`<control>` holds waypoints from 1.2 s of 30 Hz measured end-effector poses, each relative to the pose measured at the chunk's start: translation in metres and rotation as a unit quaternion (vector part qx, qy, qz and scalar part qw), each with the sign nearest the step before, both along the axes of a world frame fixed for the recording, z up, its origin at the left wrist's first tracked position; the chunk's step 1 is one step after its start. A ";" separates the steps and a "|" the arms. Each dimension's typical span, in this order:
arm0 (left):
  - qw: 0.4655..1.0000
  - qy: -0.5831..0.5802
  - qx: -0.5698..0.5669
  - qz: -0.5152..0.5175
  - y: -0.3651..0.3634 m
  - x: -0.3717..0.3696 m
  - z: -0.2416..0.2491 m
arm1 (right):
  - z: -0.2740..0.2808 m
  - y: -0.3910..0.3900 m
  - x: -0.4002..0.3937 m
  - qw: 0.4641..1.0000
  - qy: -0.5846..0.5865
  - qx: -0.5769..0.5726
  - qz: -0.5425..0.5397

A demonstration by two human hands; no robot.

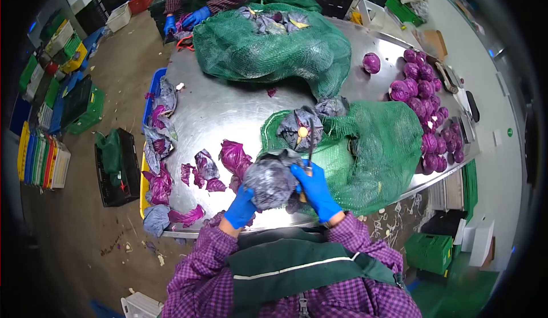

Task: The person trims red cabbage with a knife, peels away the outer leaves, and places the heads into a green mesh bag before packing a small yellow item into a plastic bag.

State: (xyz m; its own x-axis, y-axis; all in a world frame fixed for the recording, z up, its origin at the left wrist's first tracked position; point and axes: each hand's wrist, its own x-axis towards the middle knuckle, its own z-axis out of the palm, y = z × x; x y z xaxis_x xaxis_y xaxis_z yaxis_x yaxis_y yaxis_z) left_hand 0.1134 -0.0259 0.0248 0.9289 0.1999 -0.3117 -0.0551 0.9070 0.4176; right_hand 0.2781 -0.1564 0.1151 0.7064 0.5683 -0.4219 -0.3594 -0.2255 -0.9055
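A red cabbage (270, 180) with dull, greyish outer leaves is held above the front of the metal table. My left hand (241, 208), in a blue glove, grips it from the lower left. On its right side, my gloved right hand (317, 191) is closed round a knife (311, 141), its dark blade pointing away from me; the fingers hide most of the handle. Just beyond, another cabbage (301, 129) shows its cut stem at the mouth of a green net sack (382, 152). Loose purple leaves (234, 157) lie left of the held cabbage.
Trimmed purple cabbages (422, 92) are piled along the table's (188, 112) right end. A second full net sack (268, 49) lies at the back, near a co-worker's gloved hands (196, 18). Leaves fill a blue-and-yellow-edged container (145, 189) at the left edge. Crates (117, 166) stand on the floor.
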 end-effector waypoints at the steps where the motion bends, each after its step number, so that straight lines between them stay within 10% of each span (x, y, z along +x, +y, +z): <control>1: 0.996 -0.009 0.050 0.068 -0.003 -0.008 0.010 | 0.000 0.012 -0.007 1.000 0.002 0.007 -0.001; 10: 0.815 0.164 0.516 0.207 0.039 -0.092 0.082 | -0.007 0.133 -0.082 0.966 0.022 0.208 0.154; 21: 0.494 0.323 0.769 0.246 0.044 -0.114 -0.014 | -0.097 0.183 -0.117 0.976 0.196 0.090 0.025; 30: 0.618 0.259 0.685 0.286 0.054 -0.164 -0.037 | -0.163 0.187 -0.035 0.990 0.128 0.034 -0.043; 36: 0.706 0.301 0.578 0.277 0.044 -0.171 -0.031 | -0.098 0.155 -0.056 0.889 -0.376 -0.051 0.258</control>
State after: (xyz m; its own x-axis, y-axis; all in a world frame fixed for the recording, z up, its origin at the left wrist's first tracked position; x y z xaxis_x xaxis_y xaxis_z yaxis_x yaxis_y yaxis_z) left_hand -0.0580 0.0177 -0.0066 0.3780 0.9243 0.0526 0.2359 -0.1511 0.9600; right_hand 0.2222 -0.0016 0.0175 0.4675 0.8840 -0.0080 0.5137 -0.2790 -0.8114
